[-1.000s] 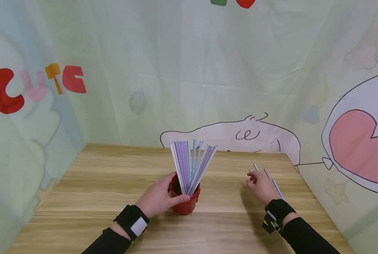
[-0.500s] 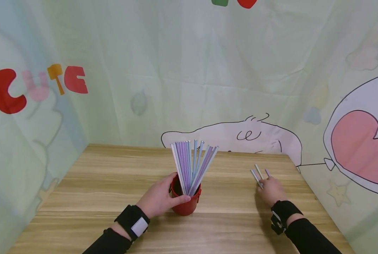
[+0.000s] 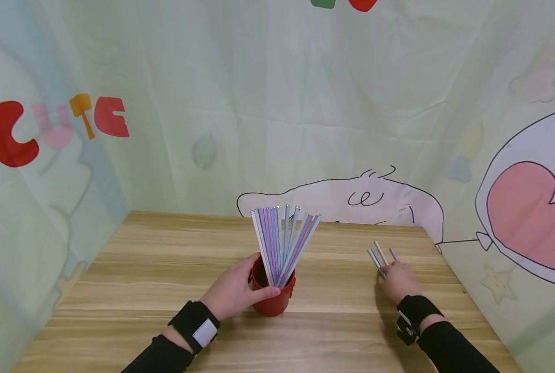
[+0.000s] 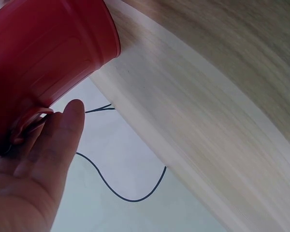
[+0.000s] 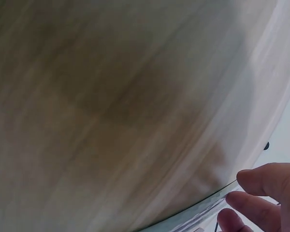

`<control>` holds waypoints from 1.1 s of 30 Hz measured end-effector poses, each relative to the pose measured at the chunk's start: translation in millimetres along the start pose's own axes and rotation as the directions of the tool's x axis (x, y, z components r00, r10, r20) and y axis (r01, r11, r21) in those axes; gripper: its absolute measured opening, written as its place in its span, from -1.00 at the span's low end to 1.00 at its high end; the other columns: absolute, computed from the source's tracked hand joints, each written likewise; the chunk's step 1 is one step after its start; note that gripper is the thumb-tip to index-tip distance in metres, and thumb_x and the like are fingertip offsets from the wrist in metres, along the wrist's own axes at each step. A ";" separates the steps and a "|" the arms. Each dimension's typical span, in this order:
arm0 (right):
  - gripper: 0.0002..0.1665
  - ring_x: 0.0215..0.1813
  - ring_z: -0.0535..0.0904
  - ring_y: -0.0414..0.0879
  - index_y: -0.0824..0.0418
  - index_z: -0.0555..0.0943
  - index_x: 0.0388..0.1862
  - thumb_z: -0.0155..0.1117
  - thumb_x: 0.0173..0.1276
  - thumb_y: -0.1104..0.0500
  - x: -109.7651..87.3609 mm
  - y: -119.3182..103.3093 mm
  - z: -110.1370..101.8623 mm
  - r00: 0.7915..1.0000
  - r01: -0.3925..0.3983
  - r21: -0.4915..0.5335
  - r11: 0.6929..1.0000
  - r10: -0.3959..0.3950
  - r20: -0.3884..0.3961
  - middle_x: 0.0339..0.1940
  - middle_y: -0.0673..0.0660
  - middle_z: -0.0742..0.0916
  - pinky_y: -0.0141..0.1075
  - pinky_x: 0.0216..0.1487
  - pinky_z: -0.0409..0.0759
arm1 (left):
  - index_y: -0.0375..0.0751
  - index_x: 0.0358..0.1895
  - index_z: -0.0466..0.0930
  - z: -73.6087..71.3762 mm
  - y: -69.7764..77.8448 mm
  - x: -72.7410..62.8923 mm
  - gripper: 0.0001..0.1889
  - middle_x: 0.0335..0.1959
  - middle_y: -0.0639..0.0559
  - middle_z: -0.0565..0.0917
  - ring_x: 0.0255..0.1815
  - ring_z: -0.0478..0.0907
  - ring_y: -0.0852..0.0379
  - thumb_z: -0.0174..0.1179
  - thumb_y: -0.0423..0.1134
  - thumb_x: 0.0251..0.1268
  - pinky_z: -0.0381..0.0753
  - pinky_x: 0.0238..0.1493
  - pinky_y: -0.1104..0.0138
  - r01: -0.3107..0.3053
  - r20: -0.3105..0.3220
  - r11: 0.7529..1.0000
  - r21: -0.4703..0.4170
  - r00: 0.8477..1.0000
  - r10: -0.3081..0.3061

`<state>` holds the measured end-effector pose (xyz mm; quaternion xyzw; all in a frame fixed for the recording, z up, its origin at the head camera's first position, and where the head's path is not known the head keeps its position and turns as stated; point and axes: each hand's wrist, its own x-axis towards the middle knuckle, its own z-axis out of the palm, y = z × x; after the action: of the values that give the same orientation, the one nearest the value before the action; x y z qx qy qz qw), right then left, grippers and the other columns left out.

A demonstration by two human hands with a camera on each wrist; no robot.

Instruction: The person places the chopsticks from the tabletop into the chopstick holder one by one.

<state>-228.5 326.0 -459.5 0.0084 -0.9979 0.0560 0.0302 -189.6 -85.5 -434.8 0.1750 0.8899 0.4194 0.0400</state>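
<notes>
A small red bucket [image 3: 271,303] stands in the middle of the table and holds a fanned bunch of white, purple and blue straws [image 3: 270,243]. My left hand [image 3: 235,290] grips the bucket from its left side, thumb along the near rim. In the left wrist view, its fingers [image 4: 63,130] lie against the red wall by the handle loop. To the right, my right hand [image 3: 400,282] is down on several loose straws [image 3: 376,259], whose far ends show past the fingers. In the right wrist view, thumb and forefinger are close together at pale straws [image 5: 198,215].
The wooden table [image 3: 165,248] carries the bucket and the loose straws. A pale printed curtain [image 3: 277,114] hangs close behind its back edge and along both sides. Black bands with devices [image 3: 195,326] sit on both wrists.
My right hand has come down and slightly right onto the loose straws, and its fingers have closed in on them. My left hand and the bucket have stayed in place.
</notes>
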 end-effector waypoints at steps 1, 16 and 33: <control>-0.65 -0.17 0.58 0.20 0.33 0.75 0.03 0.33 0.33 0.19 -0.2 -0.3 -0.3 1.000 -0.004 0.010 1.000 0.004 0.002 -0.22 0.32 0.69 0.08 -0.11 0.60 | 0.14 0.54 0.24 0.1 -0.1 -0.1 -0.02 0.41 0.04 0.53 0.32 0.57 -0.07 0.40 0.37 0.06 0.60 0.28 -0.12 0.001 -0.001 1.000 -0.001 1.000 -0.001; -0.86 -0.35 0.59 -0.06 0.31 0.72 -0.25 0.40 0.30 0.22 1.1 -13.5 0.0 0.999 -0.005 0.167 0.986 -0.001 0.036 -0.40 0.10 0.73 -0.13 -0.26 0.60 | 0.10 0.55 0.23 0.4 -0.3 -1.7 0.00 0.42 0.02 0.52 0.33 0.56 -0.08 0.40 0.38 0.05 0.59 0.29 -0.12 0.013 -0.008 1.000 0.009 1.000 -0.013; -0.70 -0.34 0.58 -0.08 0.29 0.62 0.00 0.38 0.32 0.23 3.4 -30.1 0.6 0.993 -0.029 0.201 0.979 0.006 0.117 -0.31 0.12 0.73 -0.26 -0.37 0.54 | 0.14 0.57 0.20 0.0 -0.5 -1.0 0.01 0.44 0.04 0.50 0.35 0.55 -0.08 0.40 0.38 0.06 0.58 0.29 -0.14 0.013 0.005 1.000 -0.002 1.000 -0.013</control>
<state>-231.3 296.0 -456.6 0.0058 -0.9871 0.1570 -0.0293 -188.8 -86.1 -435.3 0.1704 0.8905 0.4195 0.0450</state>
